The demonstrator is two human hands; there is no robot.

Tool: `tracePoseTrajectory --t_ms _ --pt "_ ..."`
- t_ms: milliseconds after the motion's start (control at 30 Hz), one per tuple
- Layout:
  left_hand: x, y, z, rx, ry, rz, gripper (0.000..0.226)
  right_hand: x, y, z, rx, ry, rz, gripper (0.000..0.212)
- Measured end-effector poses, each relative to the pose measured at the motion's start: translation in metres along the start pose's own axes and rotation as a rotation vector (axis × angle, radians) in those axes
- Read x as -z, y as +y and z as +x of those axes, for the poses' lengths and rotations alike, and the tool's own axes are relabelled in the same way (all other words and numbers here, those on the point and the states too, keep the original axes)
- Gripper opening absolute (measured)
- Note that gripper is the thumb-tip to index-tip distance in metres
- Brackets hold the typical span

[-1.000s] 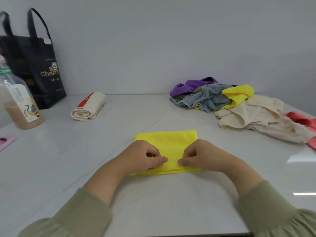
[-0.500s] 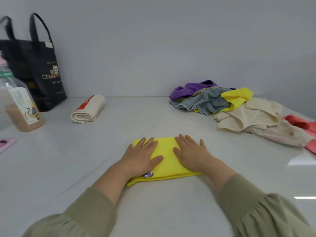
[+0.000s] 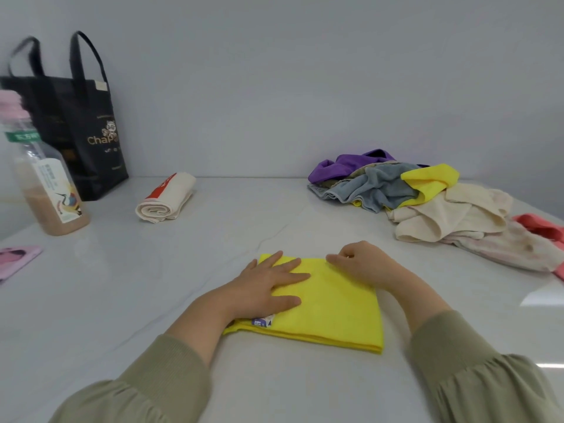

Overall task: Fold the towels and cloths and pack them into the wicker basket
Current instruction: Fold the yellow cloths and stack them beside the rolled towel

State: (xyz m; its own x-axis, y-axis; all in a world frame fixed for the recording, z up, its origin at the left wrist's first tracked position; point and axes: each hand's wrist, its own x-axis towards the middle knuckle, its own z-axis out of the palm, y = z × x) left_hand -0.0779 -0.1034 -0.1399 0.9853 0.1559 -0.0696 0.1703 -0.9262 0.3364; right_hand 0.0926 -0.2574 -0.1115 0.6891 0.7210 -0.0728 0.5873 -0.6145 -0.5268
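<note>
left hand [image 3: 265, 288] is flat on the yellow cloth [image 3: 335, 309], fingers straight and spread, pressing down its left half. right hand [image 3: 363, 267] is up at the cloth's far edge, knuckles raised, thumb and curled fingers pinching that edge. the cloth lies folded into a rectangle on the white table [image 3: 152, 315] right in front of me, and a small printed label [image 3: 262, 322] pokes out at its near-left side, just under my left palm.

off to the far right sits the loose pile of cloths [image 3: 427, 206]: purple, grey, yellow, cream and a pink one trailing toward the edge, all well apart from my hands. far left, a rolled cream towel [image 3: 166, 198] lies on its side. behind it a black tote bag [image 3: 76, 132] stands against the wall, a bottle [image 3: 45, 184] of brown drink upright beside it, and a flat pink thing [image 3: 15, 261] at the left edge.
</note>
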Motion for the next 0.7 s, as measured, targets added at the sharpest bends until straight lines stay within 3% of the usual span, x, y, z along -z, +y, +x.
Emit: tracePoseTrajectory --t_ms 100,200,300,367,433,600,700 --pt "0.001 -0.003 0.004 0.045 0.173 -0.062 0.052 0.0 0.0 -0.001 0.029 -0.031 -0.123 0.023" --pt "0.006 -0.01 0.007 0.106 0.56 -0.155 0.06 -0.001 0.005 0.0 -0.05 0.105 -0.104 0.013" --pt "0.013 -0.015 0.001 0.223 0.865 -0.312 0.031 0.002 0.015 0.001 -0.208 0.266 -0.053 0.018" --pt "0.014 -0.014 -0.003 0.299 0.876 -0.303 0.027 0.007 0.019 0.0 -0.284 0.276 -0.062 0.021" --pt "0.013 -0.012 -0.005 0.325 0.85 -0.315 0.024 0.012 0.017 -0.004 -0.313 0.168 -0.095 0.025" --pt "0.017 -0.013 -0.007 0.365 0.72 -0.258 0.015 0.028 0.007 -0.029 -0.268 -0.401 0.168 0.035" --pt "0.018 -0.012 -0.01 0.393 0.661 -0.278 0.017 0.034 0.01 -0.035 -0.235 -0.564 0.156 0.053"
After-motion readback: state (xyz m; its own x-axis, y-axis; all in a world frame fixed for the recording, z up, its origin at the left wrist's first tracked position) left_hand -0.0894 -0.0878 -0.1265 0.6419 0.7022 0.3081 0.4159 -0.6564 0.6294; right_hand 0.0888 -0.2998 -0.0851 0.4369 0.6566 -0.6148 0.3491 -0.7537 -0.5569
